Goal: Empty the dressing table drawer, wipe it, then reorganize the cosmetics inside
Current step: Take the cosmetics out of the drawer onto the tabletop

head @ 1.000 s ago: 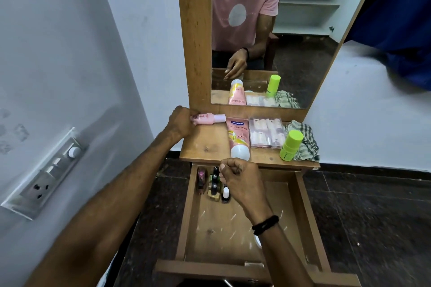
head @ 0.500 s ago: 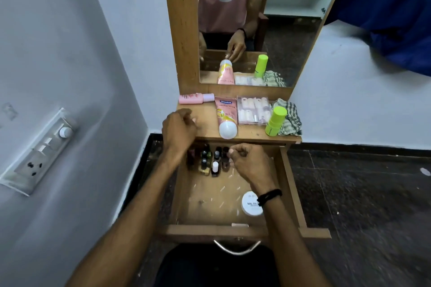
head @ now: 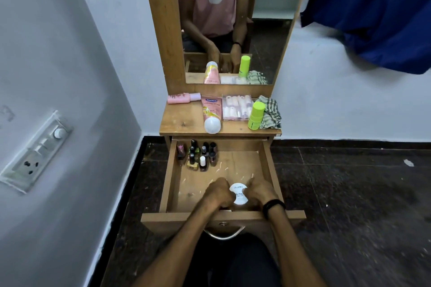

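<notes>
A wooden drawer (head: 268, 170) of a small dressing table (head: 182, 123) stands open, its long axis running from 12 o'clock to 6 o'clock toward the person. At the 6 o'clock end, a little toward 5, sits one round white tub (head: 239, 194), lid up and lettering facing the wearer. The left hand (head: 218, 193) is on the tub's 9 o'clock side and the right hand (head: 262, 192) on its 3 o'clock side; both sets of fingers are curled in against its edge, grasping it between them. A black band (head: 274, 205) circles the right wrist. In the drawer's 11 o'clock corner a tight cluster of small nail polish bottles (head: 203, 162) stands upright, caps up: about eight, though they crowd too closely to count for certain. On the tabletop are five things. One pink bottle (head: 179, 98) lies on its side at 11 o'clock, long axis left to right, cap pointing to 3 o'clock. One pink tube (head: 211, 109) lies with its long axis from 12 to 6, white cap at 6 o'clock. Just beside it is one clear flat box (head: 235, 107), then one green stick (head: 256, 116) upright, and one checked cloth (head: 271, 112) crumpled at 3 o'clock. A mirror (head: 268, 30) rises behind, reflecting a person in a pink shirt. A switch panel (head: 35, 151) hangs on the wall at 9 o'clock, and blue fabric (head: 373, 11) hangs at 2 o'clock.
</notes>
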